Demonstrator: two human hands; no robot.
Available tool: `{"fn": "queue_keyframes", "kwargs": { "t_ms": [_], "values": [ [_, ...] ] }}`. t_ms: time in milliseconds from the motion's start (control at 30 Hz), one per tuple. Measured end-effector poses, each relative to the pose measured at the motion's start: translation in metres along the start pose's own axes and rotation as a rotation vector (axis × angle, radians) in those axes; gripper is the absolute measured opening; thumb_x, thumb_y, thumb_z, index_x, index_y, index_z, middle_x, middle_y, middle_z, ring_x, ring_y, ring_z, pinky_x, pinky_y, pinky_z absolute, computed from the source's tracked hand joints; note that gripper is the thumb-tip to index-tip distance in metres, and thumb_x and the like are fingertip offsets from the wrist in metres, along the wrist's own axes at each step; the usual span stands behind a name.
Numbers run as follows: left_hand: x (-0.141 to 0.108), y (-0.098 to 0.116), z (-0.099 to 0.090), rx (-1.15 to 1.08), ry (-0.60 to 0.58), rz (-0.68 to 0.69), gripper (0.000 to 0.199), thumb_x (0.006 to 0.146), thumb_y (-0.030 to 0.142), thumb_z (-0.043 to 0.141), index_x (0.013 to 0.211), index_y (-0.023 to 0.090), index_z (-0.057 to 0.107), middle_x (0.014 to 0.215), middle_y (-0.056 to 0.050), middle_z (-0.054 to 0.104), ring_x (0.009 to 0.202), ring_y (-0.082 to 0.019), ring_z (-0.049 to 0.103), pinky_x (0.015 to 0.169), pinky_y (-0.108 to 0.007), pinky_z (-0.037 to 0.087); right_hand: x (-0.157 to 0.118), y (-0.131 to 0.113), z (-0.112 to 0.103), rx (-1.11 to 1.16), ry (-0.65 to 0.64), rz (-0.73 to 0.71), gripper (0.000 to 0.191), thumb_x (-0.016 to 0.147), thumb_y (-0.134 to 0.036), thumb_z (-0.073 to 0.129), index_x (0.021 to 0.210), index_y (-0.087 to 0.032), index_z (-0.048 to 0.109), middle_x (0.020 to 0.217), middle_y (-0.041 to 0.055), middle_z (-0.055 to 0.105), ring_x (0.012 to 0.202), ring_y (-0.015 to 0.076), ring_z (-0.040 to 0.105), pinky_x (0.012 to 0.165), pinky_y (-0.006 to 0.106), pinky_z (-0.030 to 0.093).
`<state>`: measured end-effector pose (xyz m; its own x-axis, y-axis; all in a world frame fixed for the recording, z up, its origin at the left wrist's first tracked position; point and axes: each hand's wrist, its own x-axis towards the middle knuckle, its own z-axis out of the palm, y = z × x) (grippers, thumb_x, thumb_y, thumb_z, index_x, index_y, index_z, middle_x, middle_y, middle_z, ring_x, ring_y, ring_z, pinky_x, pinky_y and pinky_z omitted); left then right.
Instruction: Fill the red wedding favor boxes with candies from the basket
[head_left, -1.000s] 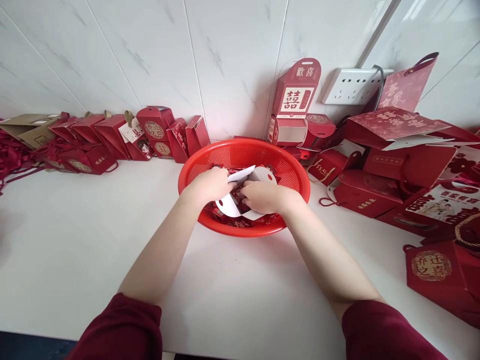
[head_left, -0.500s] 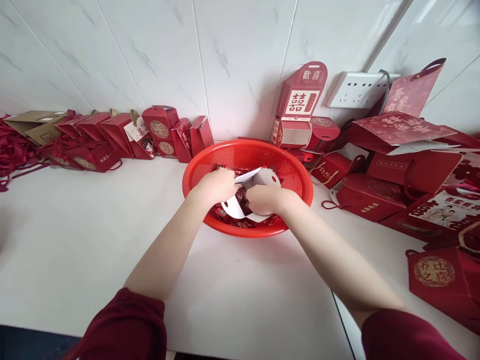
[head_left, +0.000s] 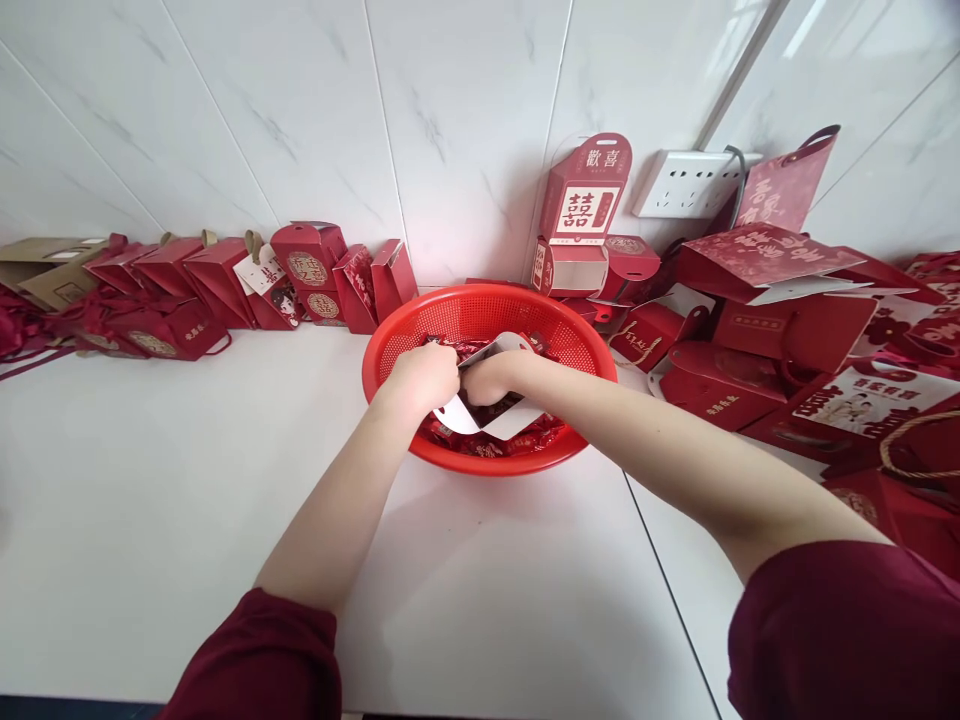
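A red plastic colander basket stands on the white counter with dark red shiny wrapped packets in it. Over the packets sits an open paper gift box, its white-lined flaps spread out. My left hand is closed on the box's left side, fingers curled at a flap. My right hand reaches down into the box's opening. Its fingertips are hidden inside, so whether they hold anything does not show.
Red gift boxes line the wall on the left. A stack of boxes stands behind the basket, near a white power strip. Many red boxes and bags crowd the right side. A seam runs through the counter.
My right hand has moved left and gone deeper into the box's opening. The box flaps have shifted and its dark interior now shows more. The view has turned slightly to the right.
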<state>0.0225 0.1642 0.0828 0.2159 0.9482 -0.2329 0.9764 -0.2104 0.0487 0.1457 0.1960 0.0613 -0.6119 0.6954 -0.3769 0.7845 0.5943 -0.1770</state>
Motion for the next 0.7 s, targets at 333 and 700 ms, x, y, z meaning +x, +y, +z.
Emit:
{"fn": "queue_keyframes", "kwargs": {
  "t_ms": [333, 700],
  "values": [
    [-0.017, -0.035, -0.035, -0.176, 0.279, -0.333, 0.037, 0.087, 0.044, 0.053, 0.108, 0.017, 0.066, 0.104, -0.018, 0.071, 0.092, -0.035, 0.068, 0.07, -0.038, 0.05, -0.083, -0.017, -0.042, 0.229, 0.402, -0.288, 0.023, 0.096, -0.018, 0.043, 0.095, -0.014, 0.066, 0.094, 0.0055, 0.068, 0.081, 0.0159, 0.058, 0.071, 0.027, 0.042],
    [-0.025, -0.066, -0.044, -0.231, 0.396, -0.466, 0.043, 0.084, 0.047, 0.055, 0.111, 0.015, 0.064, 0.119, -0.022, 0.066, 0.099, -0.039, 0.067, 0.076, -0.045, 0.052, -0.097, -0.033, -0.004, 0.023, 0.389, -0.555, 0.027, 0.1, -0.026, 0.04, 0.092, -0.019, 0.065, 0.091, 0.007, 0.068, 0.081, 0.0191, 0.059, 0.071, 0.03, 0.039]
  ]
}}
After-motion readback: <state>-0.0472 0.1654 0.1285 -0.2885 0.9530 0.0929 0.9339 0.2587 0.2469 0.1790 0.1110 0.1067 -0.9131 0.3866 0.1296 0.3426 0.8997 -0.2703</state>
